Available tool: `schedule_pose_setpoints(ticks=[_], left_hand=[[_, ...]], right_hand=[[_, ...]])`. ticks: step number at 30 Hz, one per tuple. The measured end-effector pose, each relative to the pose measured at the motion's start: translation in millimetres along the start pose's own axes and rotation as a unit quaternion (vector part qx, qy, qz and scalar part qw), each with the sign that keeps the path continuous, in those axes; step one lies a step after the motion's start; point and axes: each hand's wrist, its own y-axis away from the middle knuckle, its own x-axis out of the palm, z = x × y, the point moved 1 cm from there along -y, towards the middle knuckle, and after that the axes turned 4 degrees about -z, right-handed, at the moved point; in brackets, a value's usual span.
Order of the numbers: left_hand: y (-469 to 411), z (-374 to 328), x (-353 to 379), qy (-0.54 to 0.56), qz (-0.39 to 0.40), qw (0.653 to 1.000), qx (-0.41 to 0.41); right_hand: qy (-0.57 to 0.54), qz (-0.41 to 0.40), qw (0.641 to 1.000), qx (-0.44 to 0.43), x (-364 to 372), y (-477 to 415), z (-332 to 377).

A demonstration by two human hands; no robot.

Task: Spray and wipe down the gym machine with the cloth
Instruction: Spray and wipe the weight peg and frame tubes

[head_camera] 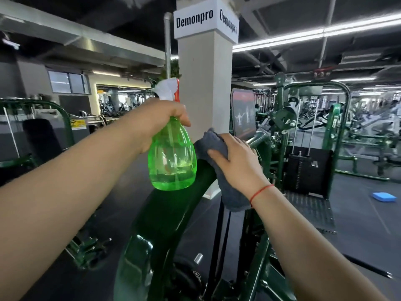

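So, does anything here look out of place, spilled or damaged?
Only a blue pad stands out: it lies alone on the floor at far right. No spill or damage shows around the spray bottle or cloth.

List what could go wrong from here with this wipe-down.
1. The spray bottle in the left hand has its nozzle pointing left, away from the green machine frame. A squeeze would likely wet the floor instead.
2. The grey cloth held by the right hand hangs loose beside the black straps below, so its tail could snag there.
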Motion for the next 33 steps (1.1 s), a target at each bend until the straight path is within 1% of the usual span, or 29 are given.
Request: schedule_pose_setpoints(ticks=[3, 5, 7, 8, 10, 11, 13, 15, 17, 20, 22, 25, 27, 29, 31, 33], left_hand=[[-10, -4, 13, -0.008, -0.061, 0.997, 0.048], [-16, -5, 21, 0.002, -0.091, 0.993, 0.075], [-21, -7, 30, 0.011, -0.105, 0.990, 0.095], [-25, -7, 35, 0.023, -0.108, 0.989, 0.101], [-34, -5, 45, 0.055, -0.118, 0.986, 0.107], [-39, -4, 51, 0.064, -0.123, 0.984, 0.114], [-45, -5, 62, 0.040, -0.133, 0.980, 0.145], [-50, -6, 72, 0.002, -0.138, 0.974, 0.178], [-55, -4, 80, -0.022, -0.132, 0.971, 0.198], [-59, 8, 87, -0.064, -0.144, 0.959, 0.235], [-57, 18, 91, -0.069, -0.158, 0.952, 0.251], [-60, 33, 99, -0.050, -0.183, 0.943, 0.273], [-63, 36, 103, -0.054, -0.177, 0.942, 0.280], [-65, 37, 107, -0.063, -0.164, 0.944, 0.279], [-65, 38, 109, -0.071, -0.158, 0.945, 0.278], [-67, 39, 110, -0.067, -0.159, 0.946, 0.275]], right_hand=[[0.085, -0.044, 0.993, 0.068, 14, -12, -9], [0.101, -0.086, 0.982, 0.137, 23, -17, -13], [0.031, -0.133, 0.974, 0.183, 31, -11, -17], [-0.015, -0.154, 0.971, 0.182, 35, -3, -18], [-0.088, -0.180, 0.969, 0.147, 37, 12, -25], [-0.117, -0.178, 0.968, 0.130, 37, 16, -32], [-0.182, -0.163, 0.961, 0.129, 33, 10, -47], [-0.249, -0.194, 0.936, 0.157, 23, -6, -57], [-0.262, -0.255, 0.913, 0.180, 11, -27, -67], [-0.231, -0.312, 0.905, 0.173, -9, -63, -73], [-0.212, -0.315, 0.913, 0.148, -13, -88, -72], [-0.177, -0.274, 0.942, 0.079, 1, -118, -65], [-0.173, -0.271, 0.945, 0.063, 14, -133, -71], [-0.184, -0.285, 0.934, 0.115, 22, -146, -86], [-0.183, -0.275, 0.923, 0.197, 24, -153, -107], [-0.178, -0.263, 0.917, 0.242, 26, -153, -121]])
